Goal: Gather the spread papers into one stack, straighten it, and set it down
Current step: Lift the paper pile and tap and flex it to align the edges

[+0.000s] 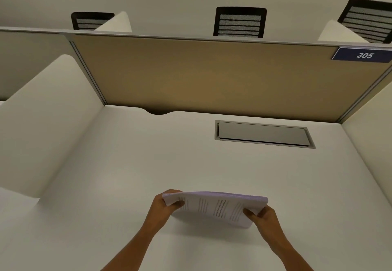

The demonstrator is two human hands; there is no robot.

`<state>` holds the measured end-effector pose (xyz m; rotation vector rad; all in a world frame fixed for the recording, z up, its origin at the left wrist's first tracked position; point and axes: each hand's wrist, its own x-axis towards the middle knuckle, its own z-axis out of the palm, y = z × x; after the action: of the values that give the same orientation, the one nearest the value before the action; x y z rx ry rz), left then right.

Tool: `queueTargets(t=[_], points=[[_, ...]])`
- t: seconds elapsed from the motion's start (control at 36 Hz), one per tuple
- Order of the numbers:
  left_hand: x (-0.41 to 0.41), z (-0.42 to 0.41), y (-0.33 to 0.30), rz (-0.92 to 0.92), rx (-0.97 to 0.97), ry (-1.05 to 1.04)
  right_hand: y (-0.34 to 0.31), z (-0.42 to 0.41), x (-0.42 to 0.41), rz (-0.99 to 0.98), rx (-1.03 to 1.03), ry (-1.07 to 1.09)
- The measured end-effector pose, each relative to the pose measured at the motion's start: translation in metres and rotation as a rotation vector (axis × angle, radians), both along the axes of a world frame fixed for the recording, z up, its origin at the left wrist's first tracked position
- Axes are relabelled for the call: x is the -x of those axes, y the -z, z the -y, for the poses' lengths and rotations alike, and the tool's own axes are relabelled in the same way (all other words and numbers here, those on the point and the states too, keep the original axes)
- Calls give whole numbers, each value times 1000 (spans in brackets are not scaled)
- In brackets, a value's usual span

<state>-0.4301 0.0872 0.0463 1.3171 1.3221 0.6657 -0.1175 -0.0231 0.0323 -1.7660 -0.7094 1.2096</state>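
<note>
Holding the papers (214, 208) as one stack above the bench (127, 164), left hand (164, 208) and right hand (265, 217) each clamp an end, so only final straightening and setting down seem left.

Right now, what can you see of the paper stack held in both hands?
The white printed paper stack is a gathered sheaf of many sheets, its top page carrying blocks of dark text lines. It is held above the pale desk surface, tilted with its far edge raised. The edges look roughly flush, with slight fanning at the left corner. The left hand grips its left end and the right hand its right end, thumbs on top. Whether its near edge touches the desk cannot be told.
</note>
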Motion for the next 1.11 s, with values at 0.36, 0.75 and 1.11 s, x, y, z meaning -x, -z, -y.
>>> queueTargets(t=[0.36,0.75,1.11], points=[[-12,12,-1,24,-45,-116,4,7,7,69,-34,69],[-15,33,18,-15,20,-210,13,15,24,90,0,59],[-22,45,34,-57,60,-259,23,18,31,62,46,87]])
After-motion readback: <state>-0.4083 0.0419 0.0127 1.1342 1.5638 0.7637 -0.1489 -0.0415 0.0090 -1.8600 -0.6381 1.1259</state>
